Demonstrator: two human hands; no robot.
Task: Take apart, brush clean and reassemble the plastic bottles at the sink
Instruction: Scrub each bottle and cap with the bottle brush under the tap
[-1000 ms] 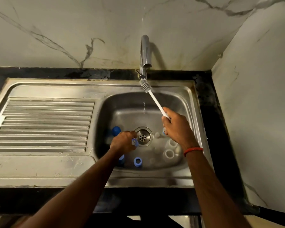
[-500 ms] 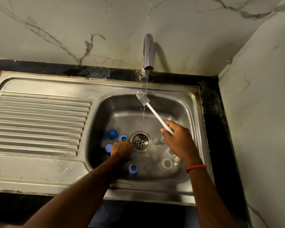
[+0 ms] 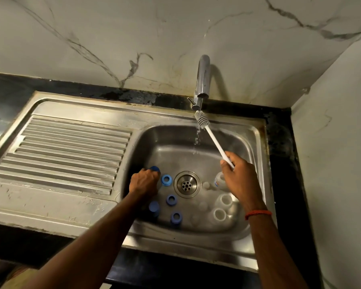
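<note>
Many parallel ridges are seen on the drainboard (image 3: pixel 61 151), which fills the left part of the steel sink (image 3: pixel 192 245). At the left side of the basin the left hand (image 3: pixel 144 182) is lowered to the floor, back upward, with its fingers curled under; whether anything is held beneath them cannot be told. A blue cap (image 3: pixel 154 168) is seen just beyond its knuckles, and a second blue cap (image 3: pixel 154 207) is stood nearer, beside the forearm. Three blue rings (image 3: pixel 171 200) are scattered just right of that hand, between it and the drain (image 3: pixel 187 184). Right of the drain, clear plastic bottles (image 3: pixel 225 201) are stood open-mouthed on the basin floor, and one labelled bottle is partly hidden behind the right hand. At the far rim a thin stream of water (image 3: pixel 197 138) is let fall from the tap (image 3: pixel 202 80). The white brush (image 3: pixel 215 140) is held slanting up and left, its bristled head set directly under the spout in the stream. Its handle is gripped by the right hand (image 3: pixel 240 180), fingers and thumb closed round the lower end. A red band (image 3: pixel 258 213) is worn on that wrist.
</note>
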